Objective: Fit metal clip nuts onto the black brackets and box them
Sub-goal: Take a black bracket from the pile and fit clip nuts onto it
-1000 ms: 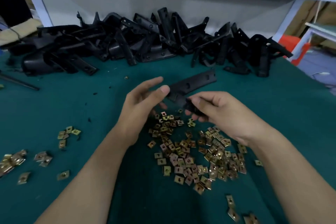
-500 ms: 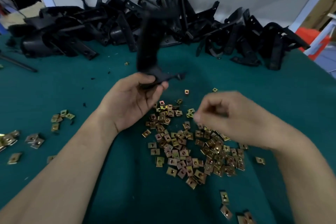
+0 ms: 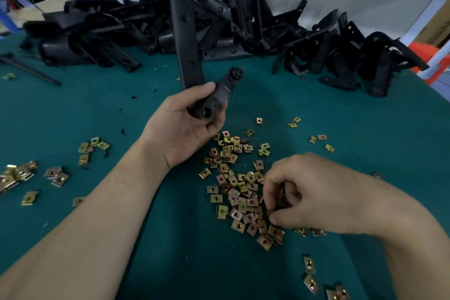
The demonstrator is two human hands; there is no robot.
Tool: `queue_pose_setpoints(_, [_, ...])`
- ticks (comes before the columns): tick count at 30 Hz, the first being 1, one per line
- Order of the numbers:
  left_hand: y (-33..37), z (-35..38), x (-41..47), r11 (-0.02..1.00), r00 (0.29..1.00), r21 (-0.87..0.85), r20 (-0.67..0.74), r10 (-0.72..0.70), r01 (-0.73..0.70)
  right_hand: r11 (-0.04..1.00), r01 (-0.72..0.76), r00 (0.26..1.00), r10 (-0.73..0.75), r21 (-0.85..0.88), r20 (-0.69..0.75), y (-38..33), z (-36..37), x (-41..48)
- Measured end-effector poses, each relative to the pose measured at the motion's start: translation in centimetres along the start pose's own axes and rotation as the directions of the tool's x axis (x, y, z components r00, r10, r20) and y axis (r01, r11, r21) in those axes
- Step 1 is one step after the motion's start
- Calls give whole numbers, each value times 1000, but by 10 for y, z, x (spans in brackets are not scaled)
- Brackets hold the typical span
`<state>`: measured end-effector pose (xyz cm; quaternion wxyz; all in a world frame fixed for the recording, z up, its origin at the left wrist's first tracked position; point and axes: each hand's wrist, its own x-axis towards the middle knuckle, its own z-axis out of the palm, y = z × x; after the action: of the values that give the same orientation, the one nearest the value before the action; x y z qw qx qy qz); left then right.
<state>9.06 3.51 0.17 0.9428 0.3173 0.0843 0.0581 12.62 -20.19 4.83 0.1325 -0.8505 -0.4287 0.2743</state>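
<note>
My left hand (image 3: 185, 126) grips a black bracket (image 3: 187, 48) at its bend, the long arm standing upright and a short arm pointing right. My right hand (image 3: 314, 192) is lowered onto the pile of brass-coloured clip nuts (image 3: 239, 190) on the green table, its fingers curled and pinching among the nuts at the pile's near right side. What sits between its fingertips is hidden by the fingers.
A long heap of black brackets (image 3: 243, 29) lies along the table's far edge against a white wall. Smaller clusters of clip nuts (image 3: 56, 175) are scattered at the left and a few (image 3: 310, 273) near the front right. An orange object (image 3: 435, 56) stands beyond the right edge.
My right hand let go of the bracket and dropped toward me into the nut pile. My left hand turned the bracket upright and holds it alone.
</note>
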Motion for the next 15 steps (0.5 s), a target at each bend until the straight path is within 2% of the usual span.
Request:
queue_pose_setpoints(4, [-1, 2, -1, 999, 999, 31, -21, 25, -24, 1000, 10, 1000, -10, 6, -10, 1, 2, 1])
queue_pose_setpoints(8, [-2, 5, -2, 1000, 1000, 22, -15, 13, -12, 989, 42, 999, -39, 144, -28, 4, -1, 1])
queue_pose_setpoints(12, [-2, 6, -3, 997, 1000, 76, 9, -11, 10, 929, 142, 967, -57, 341, -246, 6, -7, 5])
queue_pose_setpoints(15, [-5, 8, -5, 983, 996, 178, 70, -46, 33, 792, 224, 919, 22, 568, -394, 5, -6, 12])
